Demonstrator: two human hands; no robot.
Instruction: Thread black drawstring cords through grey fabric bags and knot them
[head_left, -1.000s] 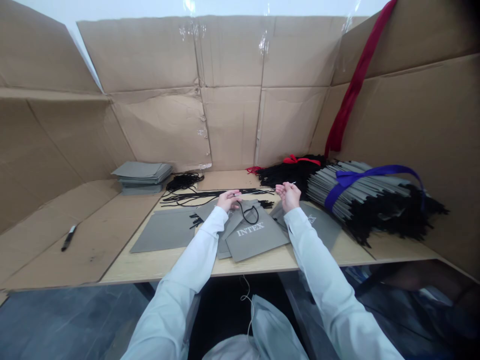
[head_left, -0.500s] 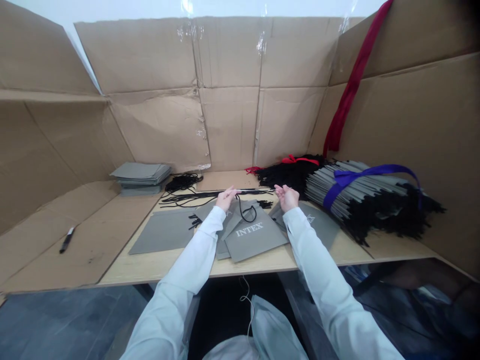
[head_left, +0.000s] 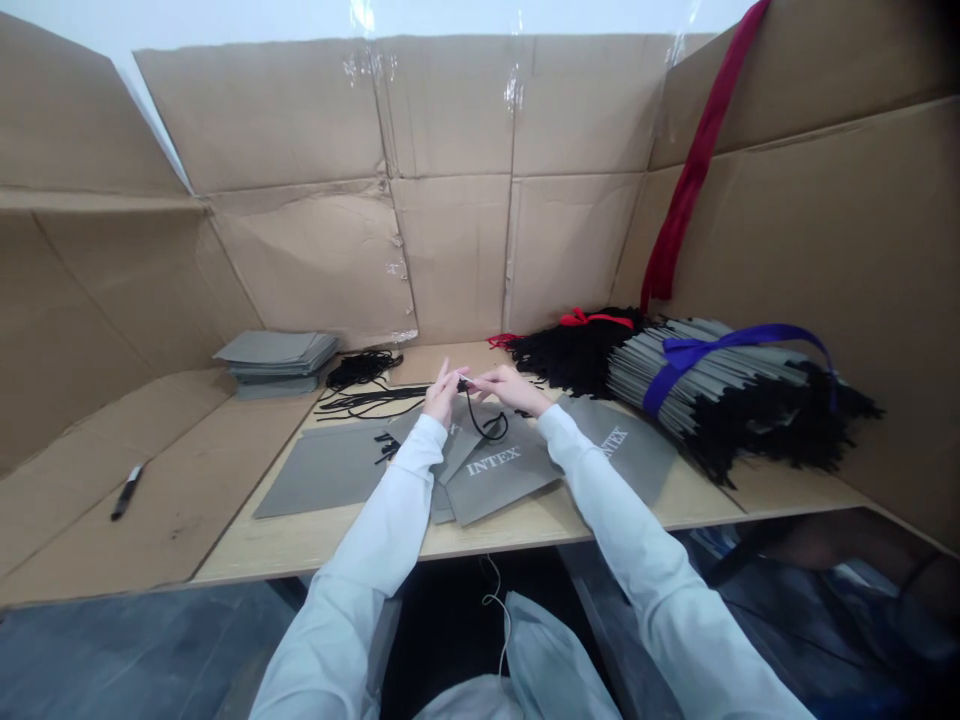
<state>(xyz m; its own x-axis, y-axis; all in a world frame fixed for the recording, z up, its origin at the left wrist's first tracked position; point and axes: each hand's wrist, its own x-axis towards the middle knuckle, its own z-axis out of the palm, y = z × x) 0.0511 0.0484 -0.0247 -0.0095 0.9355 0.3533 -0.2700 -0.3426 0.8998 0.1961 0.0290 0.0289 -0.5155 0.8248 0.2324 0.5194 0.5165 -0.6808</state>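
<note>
My left hand [head_left: 439, 392] and my right hand [head_left: 507, 386] meet above a grey paper bag printed INTEX [head_left: 501, 466] that lies flat on the wooden table [head_left: 315, 535]. Both hands pinch a thin black cord [head_left: 482, 418], which loops down onto the bag between them. A second INTEX bag [head_left: 628, 445] lies just to the right, under my right sleeve. More flat grey sheets [head_left: 322, 470] lie to the left of the bag.
Loose black cords [head_left: 367, 385] lie behind my hands. At the right are a bundle of grey bags tied with a purple ribbon [head_left: 720, 375] and a black cord bundle with a red tie [head_left: 577, 345]. A grey stack [head_left: 276, 358] and a marker [head_left: 126, 490] lie left. Cardboard walls surround.
My right hand has moved left from beside the bag's right edge to meet my left hand. Both hands now pinch the black cord together.
</note>
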